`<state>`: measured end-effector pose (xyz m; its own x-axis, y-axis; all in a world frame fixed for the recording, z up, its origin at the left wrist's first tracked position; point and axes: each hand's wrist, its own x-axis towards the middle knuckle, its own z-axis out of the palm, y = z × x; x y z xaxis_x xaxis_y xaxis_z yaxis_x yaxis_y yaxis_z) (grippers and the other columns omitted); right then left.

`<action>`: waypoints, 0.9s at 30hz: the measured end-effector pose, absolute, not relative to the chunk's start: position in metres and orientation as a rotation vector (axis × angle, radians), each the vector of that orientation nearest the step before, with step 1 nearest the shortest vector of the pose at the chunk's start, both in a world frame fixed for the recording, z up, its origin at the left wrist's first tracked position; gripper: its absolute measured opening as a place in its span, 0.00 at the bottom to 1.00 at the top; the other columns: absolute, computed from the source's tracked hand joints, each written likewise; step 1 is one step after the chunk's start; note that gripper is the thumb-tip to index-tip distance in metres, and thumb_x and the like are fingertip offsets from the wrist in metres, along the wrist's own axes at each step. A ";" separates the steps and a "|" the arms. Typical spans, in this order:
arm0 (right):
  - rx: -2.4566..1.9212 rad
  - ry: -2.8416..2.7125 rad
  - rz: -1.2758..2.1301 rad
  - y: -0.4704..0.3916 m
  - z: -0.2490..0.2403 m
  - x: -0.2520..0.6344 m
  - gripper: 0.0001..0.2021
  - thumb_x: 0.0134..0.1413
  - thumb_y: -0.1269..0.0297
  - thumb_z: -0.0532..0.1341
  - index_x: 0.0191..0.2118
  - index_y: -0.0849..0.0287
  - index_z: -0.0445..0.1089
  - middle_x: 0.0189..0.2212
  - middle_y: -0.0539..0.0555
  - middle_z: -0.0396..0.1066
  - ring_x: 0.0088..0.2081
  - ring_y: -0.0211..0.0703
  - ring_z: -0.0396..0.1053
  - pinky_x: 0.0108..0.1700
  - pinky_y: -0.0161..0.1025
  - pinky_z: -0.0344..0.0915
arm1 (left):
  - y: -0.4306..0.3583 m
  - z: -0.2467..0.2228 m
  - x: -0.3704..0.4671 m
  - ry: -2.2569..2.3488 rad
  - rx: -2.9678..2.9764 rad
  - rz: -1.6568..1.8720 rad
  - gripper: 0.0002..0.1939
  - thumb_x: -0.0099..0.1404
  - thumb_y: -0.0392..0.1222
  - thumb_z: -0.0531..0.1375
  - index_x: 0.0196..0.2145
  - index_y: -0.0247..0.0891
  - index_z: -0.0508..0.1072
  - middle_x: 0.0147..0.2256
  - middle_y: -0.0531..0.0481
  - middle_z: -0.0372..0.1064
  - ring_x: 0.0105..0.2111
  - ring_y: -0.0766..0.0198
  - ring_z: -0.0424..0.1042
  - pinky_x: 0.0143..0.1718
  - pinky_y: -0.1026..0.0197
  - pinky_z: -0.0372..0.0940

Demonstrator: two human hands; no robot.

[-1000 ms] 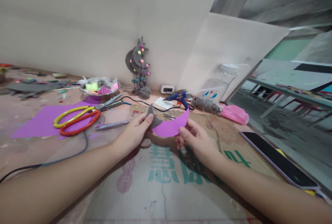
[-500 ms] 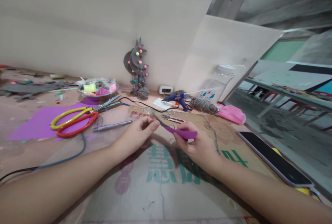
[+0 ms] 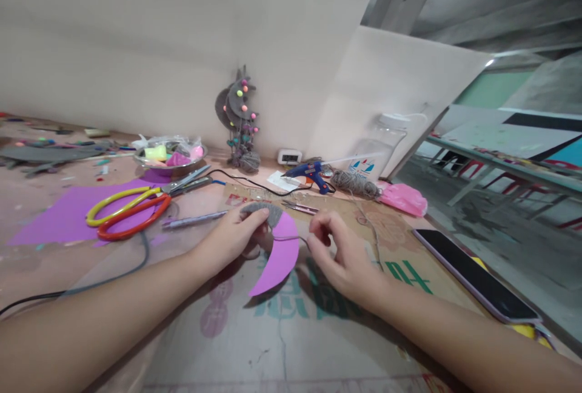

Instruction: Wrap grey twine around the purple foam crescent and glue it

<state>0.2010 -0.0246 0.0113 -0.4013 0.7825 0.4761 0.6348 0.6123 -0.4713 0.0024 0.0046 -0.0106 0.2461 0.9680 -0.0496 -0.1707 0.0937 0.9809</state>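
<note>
The pinkish surface (image 3: 27,272) runs along the wall, and at its near middle lies a printed cardboard sheet (image 3: 218,369), perhaps put there as a work mat. To the left is a purple sheet (image 3: 59,211), the same colour as the piece in hand. A phone (image 3: 473,275) lies at the right edge, out of the hands' way. The big scissors (image 3: 164,201) rest partly on the purple sheet, handles turned towards the person, I suppose for easy picking up.

Over the cardboard, the left hand (image 3: 236,232) has its grip clamped on the grey, yarn-covered upper end of a purple crescent (image 3: 286,253). Holding it there seems meant to pin the windings while leaving the bare part free. The right hand (image 3: 339,259) is just beside the crescent's outer curve, not visibly touching it; its thumb and forefinger look pinched together on a grey strand (image 3: 291,238). So the crescent lies between the two hands, its bare tip hanging towards the person.

Farther back sits a blue glue gun (image 3: 305,170), with a grey yarn skein (image 3: 357,184) just to its right. The strand crosses the purple face, probably pulled taut; I can't see how it runs behind.
</note>
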 end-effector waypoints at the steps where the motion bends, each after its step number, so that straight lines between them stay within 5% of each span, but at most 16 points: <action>1: -1.174 -2.095 0.321 -0.022 0.013 0.201 0.05 0.57 0.66 0.52 0.39 0.57 0.60 0.28 0.51 0.62 0.29 0.39 0.60 0.31 0.36 0.58 | 0.004 -0.011 0.003 0.900 1.121 1.049 0.13 0.59 0.48 0.56 0.24 0.36 0.63 0.19 0.57 0.60 0.14 0.73 0.56 0.14 0.69 0.47; 5: -1.239 -2.079 0.585 -0.009 0.016 0.199 0.10 0.58 0.60 0.53 0.36 0.58 0.69 0.33 0.54 0.68 0.37 0.42 0.65 0.39 0.38 0.60 | 0.001 -0.011 0.004 0.814 1.130 1.030 0.13 0.59 0.48 0.57 0.24 0.36 0.62 0.18 0.58 0.58 0.15 0.74 0.54 0.14 0.70 0.45; 10: -1.244 -2.105 0.811 -0.006 0.012 0.196 0.11 0.55 0.60 0.56 0.25 0.59 0.67 0.25 0.50 0.66 0.29 0.38 0.63 0.32 0.34 0.59 | 0.001 -0.011 0.003 0.827 1.190 1.008 0.15 0.59 0.50 0.57 0.23 0.36 0.62 0.18 0.57 0.58 0.15 0.74 0.55 0.15 0.69 0.46; 21: -1.437 -2.491 0.356 0.016 0.067 0.226 0.15 0.58 0.55 0.52 0.30 0.57 0.70 0.26 0.51 0.71 0.28 0.41 0.65 0.28 0.34 0.55 | 0.003 -0.013 0.003 0.800 1.181 1.017 0.16 0.60 0.50 0.56 0.23 0.37 0.61 0.18 0.58 0.57 0.13 0.75 0.51 0.14 0.70 0.44; 27: -1.764 -2.391 0.066 0.069 0.055 0.247 0.12 0.51 0.55 0.58 0.37 0.58 0.70 0.29 0.54 0.73 0.28 0.41 0.67 0.28 0.33 0.55 | 0.005 -0.013 0.002 0.830 1.175 1.017 0.16 0.59 0.51 0.57 0.23 0.37 0.61 0.17 0.58 0.56 0.13 0.74 0.53 0.13 0.70 0.45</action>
<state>0.2470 0.0689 0.0554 -0.2860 0.9519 0.1100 0.9444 0.2995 -0.1357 0.0023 0.0053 -0.0135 0.3394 0.9406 -0.0044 -0.1933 0.0743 0.9783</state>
